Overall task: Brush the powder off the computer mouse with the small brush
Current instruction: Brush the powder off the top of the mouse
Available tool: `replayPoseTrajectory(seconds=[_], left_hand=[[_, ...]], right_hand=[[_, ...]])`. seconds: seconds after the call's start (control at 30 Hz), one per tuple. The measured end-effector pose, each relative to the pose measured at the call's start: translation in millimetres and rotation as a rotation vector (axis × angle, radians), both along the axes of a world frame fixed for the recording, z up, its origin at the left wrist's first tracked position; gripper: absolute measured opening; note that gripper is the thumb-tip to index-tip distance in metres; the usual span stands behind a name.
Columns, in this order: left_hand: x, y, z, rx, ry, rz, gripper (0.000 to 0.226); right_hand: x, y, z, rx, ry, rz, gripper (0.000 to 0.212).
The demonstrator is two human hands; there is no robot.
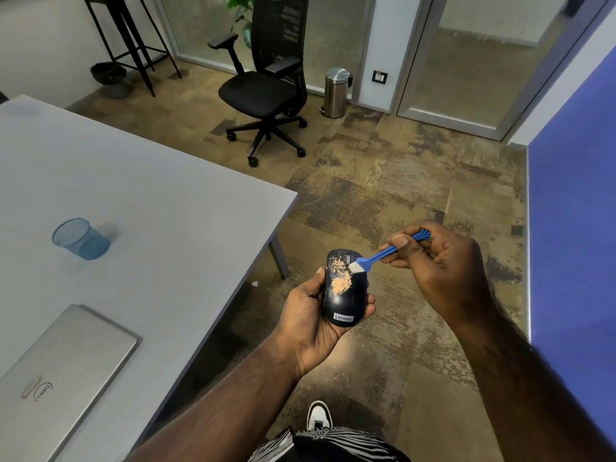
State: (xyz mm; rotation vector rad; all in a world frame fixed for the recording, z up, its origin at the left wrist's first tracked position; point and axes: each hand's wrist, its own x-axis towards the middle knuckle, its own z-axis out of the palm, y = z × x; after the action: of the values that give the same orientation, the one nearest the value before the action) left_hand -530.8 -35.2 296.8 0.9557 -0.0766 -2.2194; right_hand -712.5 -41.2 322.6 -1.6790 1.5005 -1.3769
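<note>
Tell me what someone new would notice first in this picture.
First, the dark computer mouse dusted with tan powder, cradled in the left hand over the floor. The right hand touches a small blue brush to its front. Left, a blue mesh cup and closed laptop sit on the grey table.

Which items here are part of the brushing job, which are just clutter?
In the job: mouse held in left hand; powder on it; brush in right hand.

Lying about: pen cup and laptop on the table; chair, bin, stool.
</note>
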Motion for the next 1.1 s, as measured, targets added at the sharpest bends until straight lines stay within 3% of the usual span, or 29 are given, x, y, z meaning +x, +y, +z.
replayPoseTrajectory(seconds=[0.33,0.47,0.6,0.7,0.9,1.1], left_hand=[[1.0,-3.2,1.6,0.011,0.003,0.012,0.061],[2.2,-4.7,1.7,0.023,-0.001,0.024,0.061],[2.5,-4.8,1.6,0.024,0.002,0.021,0.061],[0.9,-4.1,2.0,0.026,0.006,0.004,0.062],[1.7,-6.7,-2.1,0.031,-0.002,0.034,0.059],[-0.1,-7.8,-4.3,0.022,0.006,0.057,0.058]], right_hand=[[-10.4,-2.3,-6.6,-0.097,0.197,-0.165,0.013],[-7.0,3.6,-3.6,-0.009,-0.118,-0.058,0.012],[-4.1,0.7,-11.1,0.013,-0.051,-0.093,0.006],[-7.1,-1.9,-15.0,0.029,-0.063,-0.161,0.020],[1.5,11.0,-1.1,0.055,-0.328,-0.049,0.011],[16.8,23.6,-3.8,0.019,-0.106,0.036,0.010]])
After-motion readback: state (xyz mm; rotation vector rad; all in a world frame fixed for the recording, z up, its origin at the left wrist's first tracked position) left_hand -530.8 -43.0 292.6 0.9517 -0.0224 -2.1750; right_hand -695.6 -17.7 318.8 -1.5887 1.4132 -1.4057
